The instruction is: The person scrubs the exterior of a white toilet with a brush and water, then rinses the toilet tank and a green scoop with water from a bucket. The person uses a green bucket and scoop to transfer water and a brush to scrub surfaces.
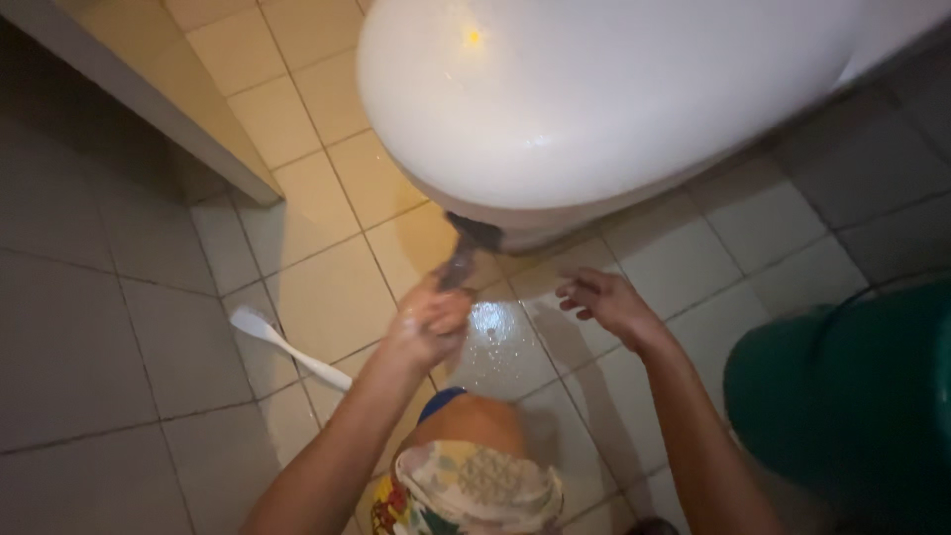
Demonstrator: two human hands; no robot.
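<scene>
White porcelain fills the upper frame: a toilet bowl (594, 99). At centre, the left hand (428, 322) is clenched round a dark brush (464, 253) pressed under its rim; the right hand (606, 302) hovers open, empty, just beside. Wet tiled floor (327, 297) gleams below.
</scene>
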